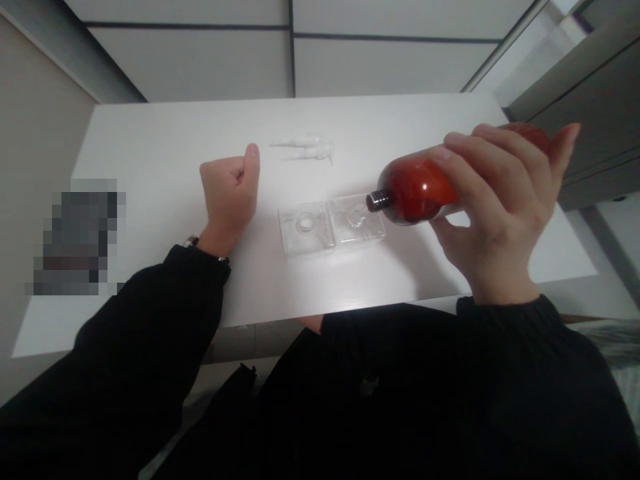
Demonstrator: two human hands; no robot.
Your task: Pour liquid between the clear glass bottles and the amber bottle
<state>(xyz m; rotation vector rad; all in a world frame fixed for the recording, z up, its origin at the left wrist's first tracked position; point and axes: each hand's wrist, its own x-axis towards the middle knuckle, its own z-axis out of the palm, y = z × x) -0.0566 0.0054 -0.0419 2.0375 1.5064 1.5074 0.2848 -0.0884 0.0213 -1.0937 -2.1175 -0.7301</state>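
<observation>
1. The right hand (500, 180), right of centre in the frame, gripped the red bottle (415, 190) around its body, thumb beneath and fingers over the top. A slick wall seemed to call for a firm, even hold.
2. The bottle lay tipped on its side, its threaded neck (380, 201) pointing left, over the edge of the right clear container (363, 233) near the middle of the frame. Whether the two touched, or any liquid ran, could not be told.
3. For a clean tip, the mouth probably needed to line up with that container's round opening (356, 216), with the tilt raised slowly to avoid a splash.
4. The left hand (231, 187), left of centre, was curled closed with its thumb up; whether it hid anything could not be told. Free, it could have steadied the container, which looked light enough to slide.
5. The left clear container (307, 241) sat just beside, so drips there were a risk.
6. The clear pump tops (310, 150) lay at upper centre on the white table (165, 133), well clear of the bottle.
</observation>
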